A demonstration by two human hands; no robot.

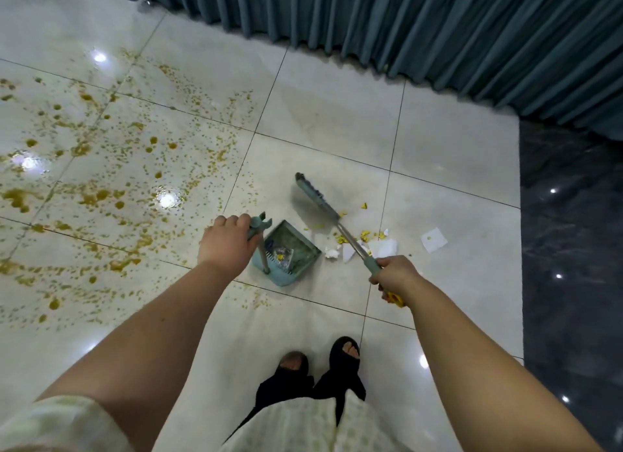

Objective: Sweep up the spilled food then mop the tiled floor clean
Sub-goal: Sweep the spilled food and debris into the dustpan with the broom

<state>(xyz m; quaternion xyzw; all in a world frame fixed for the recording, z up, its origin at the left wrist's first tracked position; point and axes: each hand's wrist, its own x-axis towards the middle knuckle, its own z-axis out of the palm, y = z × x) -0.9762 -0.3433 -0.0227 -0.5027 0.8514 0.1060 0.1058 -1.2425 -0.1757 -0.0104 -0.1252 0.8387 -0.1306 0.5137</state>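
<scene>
My left hand [226, 242] grips the top of the upright handle of a light-blue dustpan [290, 249], which rests on the pale tiled floor [337, 124] with debris inside it. My right hand [396, 278] holds the broom [317, 198] by its handle; the broom head is lifted and blurred, just beyond the dustpan. Yellow food bits [364, 235] and white shards [382, 247] lie on the tile to the right of the dustpan, under the broom's shaft. A wide splatter of yellow-brown spill [101, 168] covers the tiles on the left.
Teal curtains [438, 30] hang along the far side down to the floor. A dark marble strip [569, 249] runs along the right. A white paper square [434, 239] lies right of the shards. My two feet in dark sandals [320, 360] stand at the bottom centre.
</scene>
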